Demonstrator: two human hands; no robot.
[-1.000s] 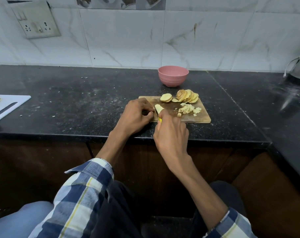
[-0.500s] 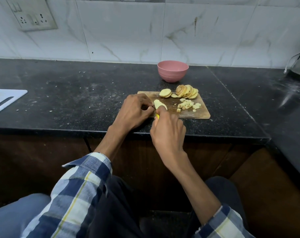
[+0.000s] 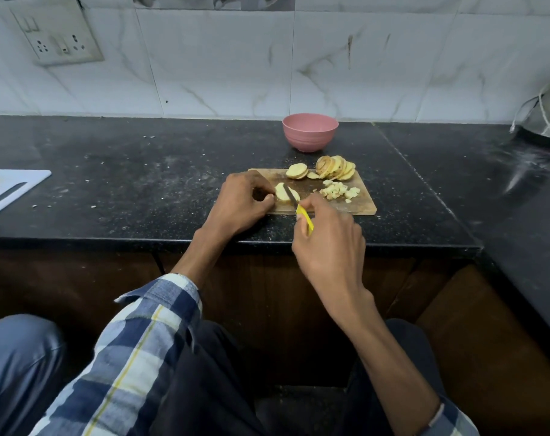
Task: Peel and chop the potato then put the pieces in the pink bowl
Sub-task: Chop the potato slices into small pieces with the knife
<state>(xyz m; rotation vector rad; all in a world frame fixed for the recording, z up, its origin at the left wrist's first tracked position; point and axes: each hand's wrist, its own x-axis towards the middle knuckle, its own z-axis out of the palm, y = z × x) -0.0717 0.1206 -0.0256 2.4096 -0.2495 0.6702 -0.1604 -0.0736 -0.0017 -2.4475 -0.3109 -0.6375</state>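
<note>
Hands: two; knife (image 3: 291, 198): one; pink bowl (image 3: 310, 136): one.

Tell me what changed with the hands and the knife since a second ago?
The right hand drew back toward the counter edge, so the yellow-handled knife now shows, its blade lying across the potato slice. The left hand still pinches that slice. The pink bowl, the row of slices and the diced pieces on the wooden board stayed put.
</note>
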